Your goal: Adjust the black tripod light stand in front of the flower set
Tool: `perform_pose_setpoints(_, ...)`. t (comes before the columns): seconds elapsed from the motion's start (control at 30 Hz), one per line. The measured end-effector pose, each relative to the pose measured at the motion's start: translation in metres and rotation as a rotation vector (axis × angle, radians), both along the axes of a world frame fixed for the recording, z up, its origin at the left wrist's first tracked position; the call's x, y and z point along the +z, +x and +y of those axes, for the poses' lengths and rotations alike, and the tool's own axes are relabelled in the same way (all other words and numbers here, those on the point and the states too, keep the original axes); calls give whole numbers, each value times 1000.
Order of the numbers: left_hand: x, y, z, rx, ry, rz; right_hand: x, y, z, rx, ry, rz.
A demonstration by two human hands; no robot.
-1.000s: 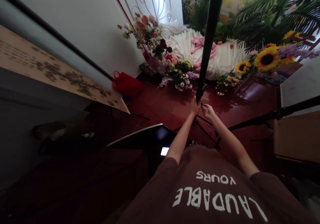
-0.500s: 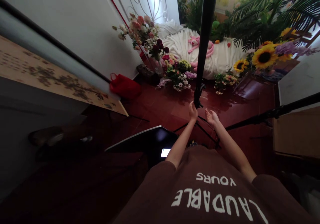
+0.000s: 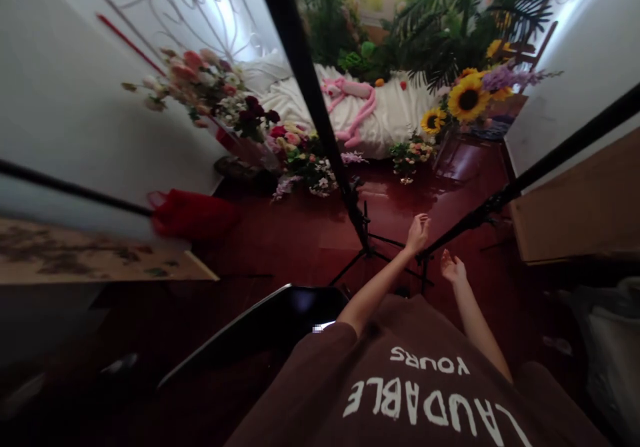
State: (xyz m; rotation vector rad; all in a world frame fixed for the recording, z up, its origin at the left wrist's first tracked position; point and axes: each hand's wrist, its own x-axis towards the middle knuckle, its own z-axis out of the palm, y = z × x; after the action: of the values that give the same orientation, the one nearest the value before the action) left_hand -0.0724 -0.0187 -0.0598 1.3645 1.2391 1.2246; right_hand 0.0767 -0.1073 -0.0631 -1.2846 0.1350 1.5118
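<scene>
A tall black stand pole (image 3: 310, 94) rises from tripod legs (image 3: 373, 257) on the dark red floor. A second black pole (image 3: 550, 160) slants across from the right. My left hand (image 3: 417, 232) is open with fingers apart, next to the lower end of that slanted pole, holding nothing. My right hand (image 3: 453, 268) hovers open just right of it, palm up. Neither hand touches the upright pole.
Bunches of artificial flowers (image 3: 300, 157) and sunflowers (image 3: 467, 97) stand on the floor before a white sheet with a pink plush toy (image 3: 350, 97). A red bag (image 3: 193, 214) lies by the left wall. A dark panel (image 3: 260, 327) sits near my body; a brown box (image 3: 580, 207) stands right.
Both hands have let go of the upright pole and moved right toward the slanted pole. The view has swung to the right, so the upright pole now lies left of my hands.
</scene>
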Motion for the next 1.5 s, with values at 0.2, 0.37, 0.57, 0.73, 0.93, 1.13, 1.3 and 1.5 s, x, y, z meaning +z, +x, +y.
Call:
perform_pose_setpoints(0.2, 59, 70, 23, -403, 361, 79, 42, 45, 10, -54, 106, -67)
perform_pose_setpoints(0.37, 78, 101, 30, -411, 336, 48, 101, 98, 43, 221, 304, -284)
perform_pose_setpoints(0.57, 73, 103, 31, -401, 322, 94, 151, 140, 77, 760, 271, -603)
perform_pose_setpoints(0.73, 71, 104, 31, -376, 330, 98, 170, 150, 96, 1007, 299, -724)
perform_pose_setpoints(0.93, 75, 103, 29, -387, 337, 92, 164, 123, 88, 892, 470, -1282)
perform_pose_setpoints(1.13, 72, 105, 29, -361, 320, 93, 124, 81, 40, 428, 518, -1896)
perform_pose_setpoints(1.3, 65, 109, 31, -353, 321, 52, 116, 67, 31, 248, 657, -1980)
perform_pose_setpoints(1.5, 55, 108, 36, -410, 331, 26, 140, 40, 79, 260, 395, -1855)
